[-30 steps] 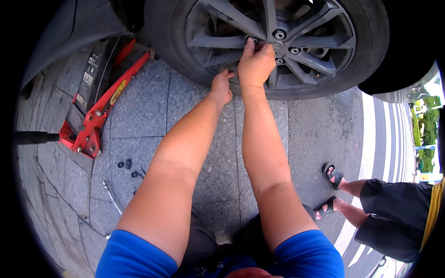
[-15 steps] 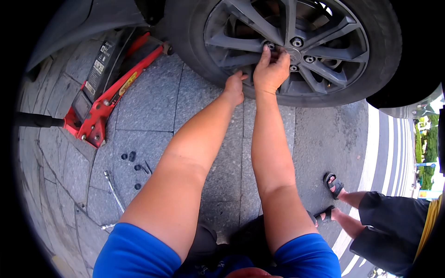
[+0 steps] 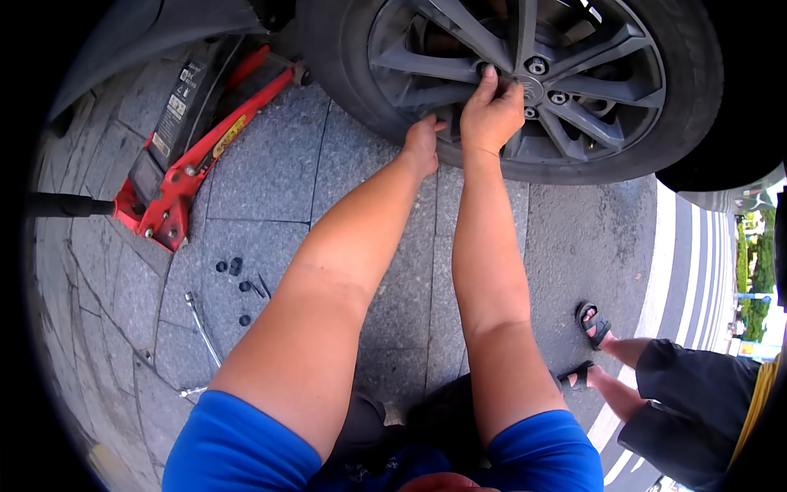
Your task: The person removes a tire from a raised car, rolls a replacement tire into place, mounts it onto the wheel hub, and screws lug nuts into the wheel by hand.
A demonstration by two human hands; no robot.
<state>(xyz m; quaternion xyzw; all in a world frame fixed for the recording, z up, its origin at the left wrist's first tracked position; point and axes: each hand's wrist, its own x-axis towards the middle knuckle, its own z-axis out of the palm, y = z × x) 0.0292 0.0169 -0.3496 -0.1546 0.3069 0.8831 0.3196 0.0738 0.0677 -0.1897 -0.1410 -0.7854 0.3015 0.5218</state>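
Note:
A dark grey alloy wheel (image 3: 611, 135) with its tyre stands at the top of the view. My right hand (image 3: 492, 119) is at the hub, fingers curled and thumb pressed at one lug nut recess; that nut is hidden by the fingers. Other lug nuts show around the center cap, among them an upper lug nut (image 3: 537, 66) and a right-hand lug nut (image 3: 559, 97). Lower and to the left, my left hand (image 3: 422, 146) grips the wheel at its lower rim, its fingers partly hidden.
A red floor jack (image 3: 176, 184) stands at left under the car body. On the paving lie a metal lug wrench (image 3: 202, 332) and several small black caps, one cap (image 3: 236, 266) among them. Another person's sandalled feet (image 3: 592, 324) are at right, near a striped crossing (image 3: 697, 262).
My right thumb has moved slightly up and now covers the lug nut that showed beside it. My left hand stays at the lower rim. The whole view has shifted a little.

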